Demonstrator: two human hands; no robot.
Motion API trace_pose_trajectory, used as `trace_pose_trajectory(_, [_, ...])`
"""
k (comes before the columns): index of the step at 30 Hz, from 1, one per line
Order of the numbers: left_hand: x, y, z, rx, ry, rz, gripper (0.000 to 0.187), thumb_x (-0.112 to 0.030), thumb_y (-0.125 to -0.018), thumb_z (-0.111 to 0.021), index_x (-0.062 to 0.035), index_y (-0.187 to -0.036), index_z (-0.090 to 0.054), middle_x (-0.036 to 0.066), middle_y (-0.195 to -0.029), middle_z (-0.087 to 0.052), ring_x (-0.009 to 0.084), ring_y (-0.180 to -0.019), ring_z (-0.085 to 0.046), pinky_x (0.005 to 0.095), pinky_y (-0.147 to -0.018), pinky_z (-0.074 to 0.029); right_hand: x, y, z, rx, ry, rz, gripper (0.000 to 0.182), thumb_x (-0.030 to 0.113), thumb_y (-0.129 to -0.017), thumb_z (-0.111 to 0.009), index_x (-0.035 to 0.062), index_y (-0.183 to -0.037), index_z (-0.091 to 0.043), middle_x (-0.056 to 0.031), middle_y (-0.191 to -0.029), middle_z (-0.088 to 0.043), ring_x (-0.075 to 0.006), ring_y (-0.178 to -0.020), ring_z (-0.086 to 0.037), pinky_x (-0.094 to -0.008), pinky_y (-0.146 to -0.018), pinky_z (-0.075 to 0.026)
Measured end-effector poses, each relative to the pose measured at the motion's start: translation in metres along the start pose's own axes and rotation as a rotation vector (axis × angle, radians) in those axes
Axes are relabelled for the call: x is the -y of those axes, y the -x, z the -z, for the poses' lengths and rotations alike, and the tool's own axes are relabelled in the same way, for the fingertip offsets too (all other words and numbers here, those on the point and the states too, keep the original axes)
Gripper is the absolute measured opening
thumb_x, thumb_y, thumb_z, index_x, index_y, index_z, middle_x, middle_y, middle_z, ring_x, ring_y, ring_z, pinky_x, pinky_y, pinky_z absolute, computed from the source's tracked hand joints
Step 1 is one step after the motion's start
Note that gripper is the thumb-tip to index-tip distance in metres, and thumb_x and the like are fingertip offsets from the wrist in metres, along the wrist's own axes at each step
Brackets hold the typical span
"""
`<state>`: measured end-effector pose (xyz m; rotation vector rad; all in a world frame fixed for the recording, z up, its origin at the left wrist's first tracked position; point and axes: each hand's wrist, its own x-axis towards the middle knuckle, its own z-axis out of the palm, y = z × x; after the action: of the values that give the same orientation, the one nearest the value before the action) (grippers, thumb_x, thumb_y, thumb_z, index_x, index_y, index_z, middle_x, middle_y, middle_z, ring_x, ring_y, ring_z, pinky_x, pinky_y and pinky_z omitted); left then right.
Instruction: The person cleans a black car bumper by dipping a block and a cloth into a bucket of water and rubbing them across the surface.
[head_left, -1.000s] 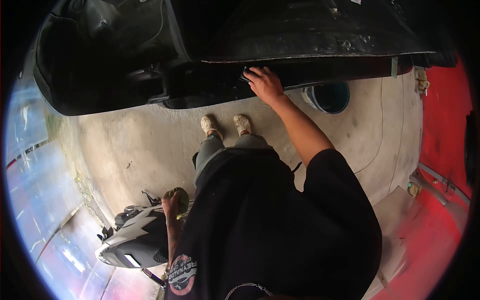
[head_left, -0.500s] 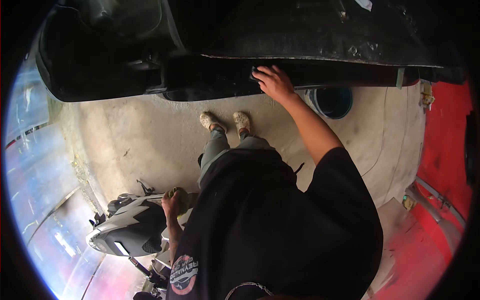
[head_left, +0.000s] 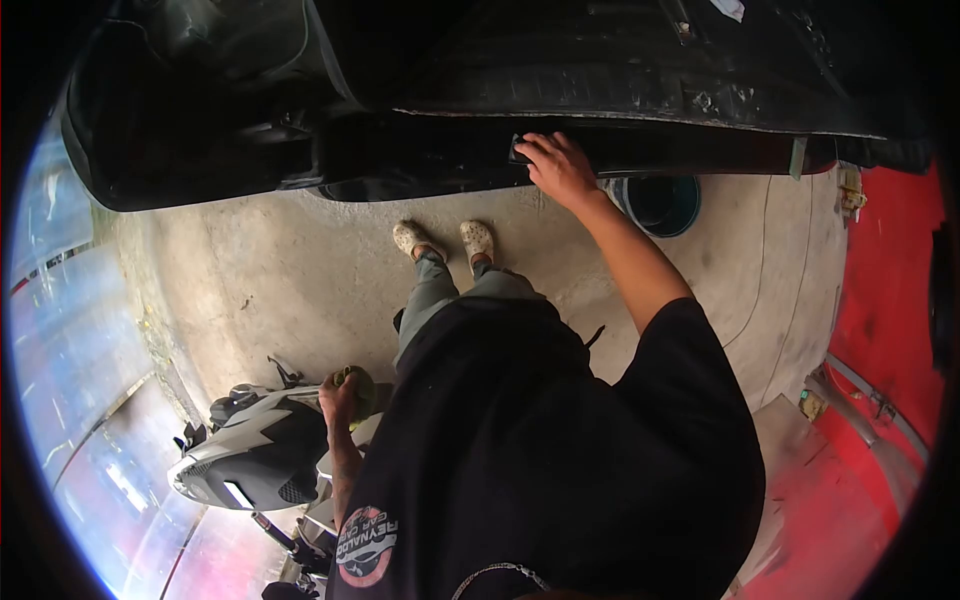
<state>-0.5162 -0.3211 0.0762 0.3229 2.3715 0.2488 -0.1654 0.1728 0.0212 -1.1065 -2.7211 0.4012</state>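
My right hand is stretched out to the black car body, fingers closed on a small dark sanding pad. The pad lies against the glossy lower side panel, just below a rough pale seam line. Down at my left side, my left hand is wrapped around a dull green, rounded sponge. That hand hangs well away from the car body, overlapping a white and black motorcycle in this view.
A dark bucket stands on the concrete floor, right of my feet and close under the panel. A thin cable runs along the floor at right. Red sheeting and a metal pipe border the right side.
My right hand and the dark pad have slid slightly to the right along the panel. My left hand has shifted a little up and left, still holding the green sponge.
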Motion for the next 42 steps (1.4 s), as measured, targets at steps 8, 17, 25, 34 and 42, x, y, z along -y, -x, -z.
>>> trace_pose_trajectory(8, [-0.008,0.006,-0.002,0.029,-0.007,0.015,0.05,-0.036,-0.079,-0.073,0.0003,-0.113,-0.072,0.022,-0.101,-0.074,0.0325,-0.096,-0.073,0.0414,-0.088,-0.054,0.018,-0.02,-0.039,-0.153,0.021,0.106,0.043,0.011,-0.084,-0.063,0.0173,-0.127,-0.064,0.0024,-0.13,-0.064,-0.0247,-0.111,-0.059,-0.0431,-0.09,-0.05])
trace_pose_trajectory(17, [-0.013,0.008,-0.009,0.065,-0.043,0.0,0.051,-0.037,-0.078,-0.074,0.0003,-0.113,-0.072,0.021,-0.101,-0.074,0.0328,-0.097,-0.073,0.0419,-0.088,-0.054,0.038,-0.033,-0.021,-0.026,0.118,0.03,0.042,0.017,-0.093,-0.056,0.0175,-0.135,-0.059,0.0012,-0.139,-0.059,-0.0245,-0.122,-0.055,-0.0473,-0.098,-0.044])
trace_pose_trajectory(25, [-0.006,0.003,-0.009,0.046,-0.015,0.01,0.052,-0.038,-0.077,-0.075,-0.0014,-0.114,-0.072,0.022,-0.102,-0.074,0.0334,-0.099,-0.073,0.0422,-0.088,-0.054,0.034,-0.013,-0.028,-0.021,0.124,0.091,0.042,0.017,-0.093,-0.056,0.017,-0.135,-0.059,0.0005,-0.139,-0.059,-0.0243,-0.118,-0.055,-0.0497,-0.103,-0.037])
trace_pose_trajectory(34, [-0.024,0.011,-0.003,0.045,-0.075,0.042,0.052,-0.038,-0.077,-0.074,-0.0013,-0.113,-0.072,0.023,-0.103,-0.074,0.0359,-0.101,-0.071,0.0435,-0.09,-0.053,0.047,-0.012,-0.032,0.091,0.038,0.068,0.039,0.016,-0.095,-0.053,0.0171,-0.134,-0.059,0.0003,-0.14,-0.058,-0.0249,-0.121,-0.054,-0.0511,-0.106,-0.035])
trace_pose_trajectory(42, [-0.025,0.007,-0.001,0.052,-0.075,0.001,0.051,-0.036,-0.077,-0.074,-0.0012,-0.114,-0.072,0.022,-0.104,-0.074,0.0348,-0.101,-0.072,0.0427,-0.089,-0.053,0.044,-0.034,-0.037,-0.005,0.085,0.029,0.043,0.015,-0.095,-0.053,0.0179,-0.137,-0.057,-0.0003,-0.144,-0.056,-0.0251,-0.125,-0.054,-0.0546,-0.11,-0.032])
